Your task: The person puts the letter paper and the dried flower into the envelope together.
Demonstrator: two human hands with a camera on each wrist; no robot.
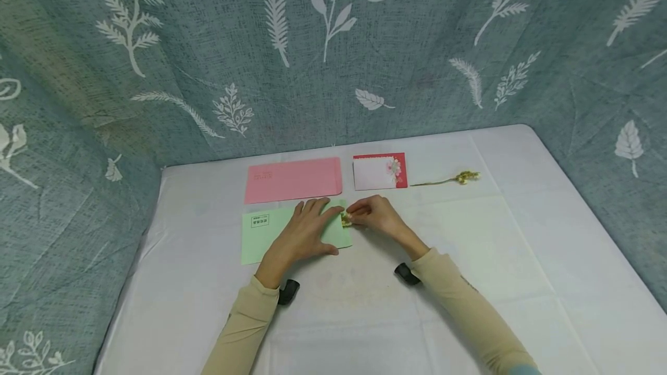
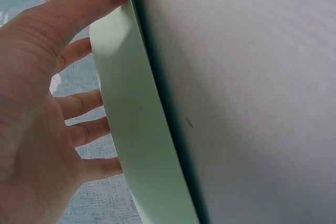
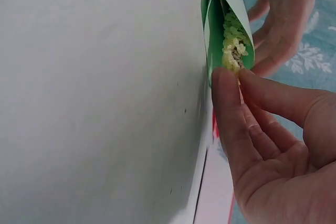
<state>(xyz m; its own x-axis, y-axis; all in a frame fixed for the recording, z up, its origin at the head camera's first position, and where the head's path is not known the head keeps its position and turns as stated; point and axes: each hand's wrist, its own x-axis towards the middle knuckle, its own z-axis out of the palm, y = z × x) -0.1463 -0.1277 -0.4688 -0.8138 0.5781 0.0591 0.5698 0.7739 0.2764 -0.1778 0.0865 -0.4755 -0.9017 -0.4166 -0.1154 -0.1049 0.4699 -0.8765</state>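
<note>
A light green envelope [image 1: 281, 221] lies on the table with its mouth at the right end. My left hand [image 1: 304, 233] spans it, thumb at the near edge and fingers at the far edge, gripping it across. In the right wrist view the mouth bulges apart, and a small yellow-green dried flower [image 3: 232, 43] sits in it, its head at the opening. My right hand [image 3: 273, 156] pinches the end of that flower between thumb and forefinger. The rest of the sprig is hidden inside the envelope.
A pink envelope [image 1: 294, 180] lies just behind the green one. To its right is a red and white card [image 1: 372, 172] with a floral print, then another dried flower sprig [image 1: 461, 177]. A leaf-patterned cloth [image 1: 333, 103] hangs behind the white table [image 1: 469, 230].
</note>
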